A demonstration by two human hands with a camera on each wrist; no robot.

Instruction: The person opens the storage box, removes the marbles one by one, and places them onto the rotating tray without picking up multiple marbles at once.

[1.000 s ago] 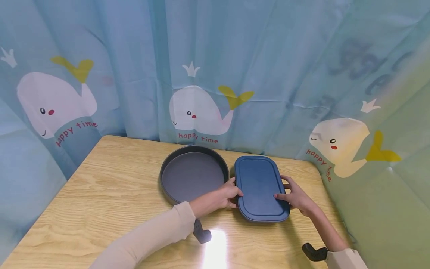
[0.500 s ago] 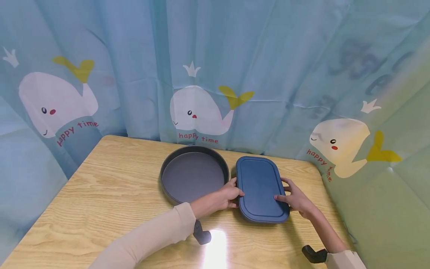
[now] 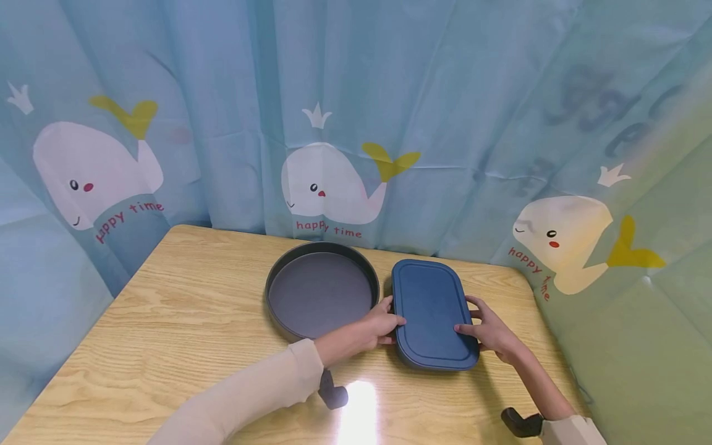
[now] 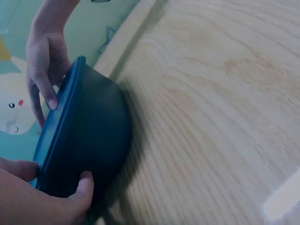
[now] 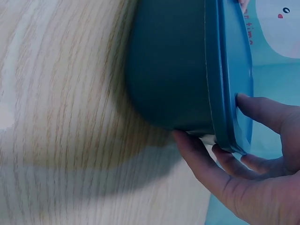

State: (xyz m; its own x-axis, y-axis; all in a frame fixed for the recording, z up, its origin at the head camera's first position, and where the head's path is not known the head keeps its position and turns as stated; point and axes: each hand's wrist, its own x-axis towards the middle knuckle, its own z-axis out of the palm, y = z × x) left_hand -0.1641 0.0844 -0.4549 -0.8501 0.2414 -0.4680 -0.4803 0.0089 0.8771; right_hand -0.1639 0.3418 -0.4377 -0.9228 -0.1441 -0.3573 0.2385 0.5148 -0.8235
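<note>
A dark blue lidded food container [image 3: 431,309], rectangular with rounded corners, stands on the table to the right of a round dark baking pan [image 3: 319,290]. My left hand [image 3: 381,324] grips its left side, thumb over the lid's rim and fingers along the wall. On the opposite side my right hand [image 3: 492,330] holds it likewise, its thumb on the lid [image 5: 246,112] and fingers [image 5: 199,157] against the wall. The left forearm passes over the pan's near right edge. In the left wrist view the container's wall [image 4: 101,126] shows deep and smooth. Its contents are hidden under the lid.
The wooden table [image 3: 183,309] ends at a blue curtain [image 3: 345,123] with whale prints along the back. The curtain continues down the right side. A bright light reflection lies on the near tabletop. Dark wrist mounts [image 3: 334,395] hang by both cuffs.
The container has shifted very slightly to the right and toward me, with both hands keeping their hold. The pan stays where it was.
</note>
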